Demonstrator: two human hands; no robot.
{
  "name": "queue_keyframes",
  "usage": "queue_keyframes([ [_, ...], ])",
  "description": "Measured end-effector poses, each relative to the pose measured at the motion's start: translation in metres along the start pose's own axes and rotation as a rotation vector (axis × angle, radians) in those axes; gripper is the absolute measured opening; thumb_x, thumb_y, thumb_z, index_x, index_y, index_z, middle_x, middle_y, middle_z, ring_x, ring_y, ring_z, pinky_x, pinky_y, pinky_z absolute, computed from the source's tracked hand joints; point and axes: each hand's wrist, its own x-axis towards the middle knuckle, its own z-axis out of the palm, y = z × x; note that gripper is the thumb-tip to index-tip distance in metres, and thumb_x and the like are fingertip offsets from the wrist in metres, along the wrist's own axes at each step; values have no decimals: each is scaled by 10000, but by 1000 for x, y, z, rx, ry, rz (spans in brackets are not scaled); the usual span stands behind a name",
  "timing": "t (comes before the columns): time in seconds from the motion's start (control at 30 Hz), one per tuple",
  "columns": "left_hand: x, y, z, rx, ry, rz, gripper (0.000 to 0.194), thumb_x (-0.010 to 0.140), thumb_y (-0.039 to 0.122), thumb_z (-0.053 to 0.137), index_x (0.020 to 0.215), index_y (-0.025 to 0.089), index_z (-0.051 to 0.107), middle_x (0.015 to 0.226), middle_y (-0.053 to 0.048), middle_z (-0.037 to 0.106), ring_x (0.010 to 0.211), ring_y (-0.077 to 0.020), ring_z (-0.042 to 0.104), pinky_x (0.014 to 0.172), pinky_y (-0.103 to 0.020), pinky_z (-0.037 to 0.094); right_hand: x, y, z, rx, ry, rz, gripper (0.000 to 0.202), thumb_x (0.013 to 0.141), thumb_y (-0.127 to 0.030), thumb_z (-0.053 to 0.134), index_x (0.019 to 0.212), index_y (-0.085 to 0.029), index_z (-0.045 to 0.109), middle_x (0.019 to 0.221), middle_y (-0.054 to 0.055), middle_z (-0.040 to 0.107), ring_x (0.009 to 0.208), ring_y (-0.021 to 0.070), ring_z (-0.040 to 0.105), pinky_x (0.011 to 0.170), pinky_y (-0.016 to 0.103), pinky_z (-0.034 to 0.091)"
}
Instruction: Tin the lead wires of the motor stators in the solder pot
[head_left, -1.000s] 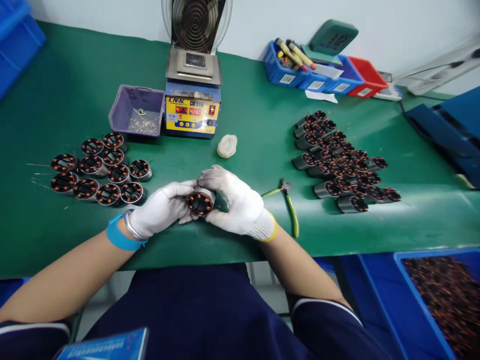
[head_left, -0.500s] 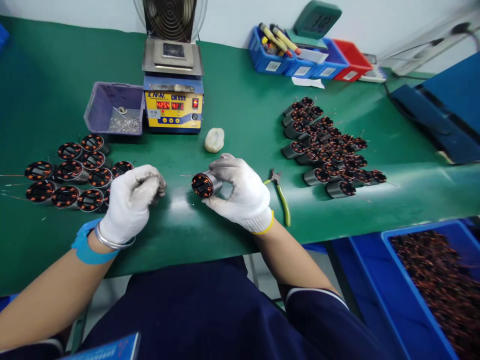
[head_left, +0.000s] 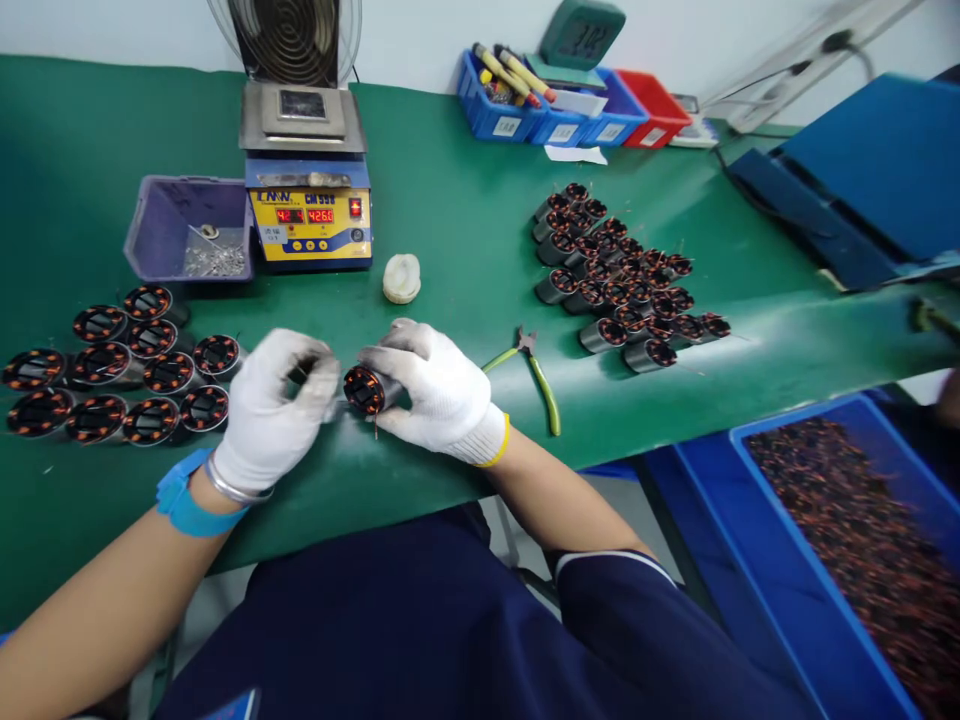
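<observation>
My right hand (head_left: 439,385), in a white glove, grips a motor stator (head_left: 365,390), a metal cylinder with copper windings at its open end. That end faces left, and a short copper wire hangs below it. Close to the windings is my left hand (head_left: 274,405), also gloved, its fingers curled into a pinch; whatever lies between the fingertips is too small and blurred to make out. Diagonal cutters (head_left: 546,390) with green handles lie to the right of my right hand. Several more stators (head_left: 105,362) stand left of my left hand.
A solder pot (head_left: 311,220) with a lit display stands at the back, beside a purple bin (head_left: 135,240) of metal scraps. A round whitish pad (head_left: 402,278) sits nearer. Many stators (head_left: 600,335) are grouped at right. A blue crate (head_left: 739,440) holds copper-coloured parts.
My left hand has moved in toward the stator, and its fingers have changed shape. My right hand still holds the stator. The whole view has shifted slightly.
</observation>
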Motion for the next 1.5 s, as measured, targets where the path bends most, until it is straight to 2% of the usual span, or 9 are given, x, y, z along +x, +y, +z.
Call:
queue_keyframes([
  [0.1,-2,-3,-2,116,-101,1,131,921,346,592,819,267,620,802,-34,658,757,-203,610,741,-370,530,-3,4,-7,16,44,97,524,740,-349,681,1240,-220,594,1162,109,623,1073,287,616,949,460,546],
  [0.23,-5,-11,0,69,-28,-72,104,926,354,575,908,271,635,894,-45,686,834,-219,637,808,-385,538,-1,31,-24,-106,107,417,563,666,-332,712,1204,-210,600,1201,109,619,1064,294,637,928,453,555],
  [0.4,-3,-20,16,103,-216,-105,213,890,374,578,933,194,684,953,-63,739,891,-218,684,871,-362,551,21,72,-32,-315,-55,675,549,690,-323,676,1226,-218,615,1203,108,643,1032,319,656,906,485,548],
  [0.6,-3,-24,21,94,-286,-168,308,886,422,558,982,172,711,998,-84,756,926,-226,702,895,-356,562,43,80,-30,-397,-245,686,499,714,-373,645,1199,-256,646,1176,105,667,1011,329,654,799,463,559],
  [0.8,-2,-23,20,62,-308,-177,316,880,428,569,991,172,718,1012,-95,755,935,-238,705,911,-370,561,58,81,-35,-420,-336,667,510,711,-429,653,1197,-272,664,1144,92,702,1020,358,664,747,452,547],
  [0.93,-2,-24,20,62,-317,-177,320,881,424,562,1000,172,718,1022,-92,754,943,-240,705,921,-374,560,61,85,-37,-404,-340,685,532,708,-458,678,1209,-279,671,1106,77,718,1008,364,670,763,455,541],
  [1.13,-2,-25,21,48,-313,-176,318,874,438,562,987,184,716,1010,-89,757,937,-241,706,905,-371,562,39,80,-41,-435,-105,600,581,777,-445,667,1312,-224,617,1218,111,645,1018,315,643,839,426,533],
  [1.33,0,-24,20,73,-339,-194,322,877,423,552,989,169,715,1019,-94,759,930,-239,702,915,-380,560,38,69,-37,-680,-288,447,483,843,-301,610,1322,-241,598,1285,162,590,1081,351,568,815,452,502],
  [1.5,1,-24,19,73,-342,-197,309,871,427,550,973,184,711,990,-80,761,914,-231,705,895,-366,566,43,68,-37,-701,-328,465,434,864,-267,589,1298,-249,601,1307,151,580,1060,340,566,806,453,497],
])
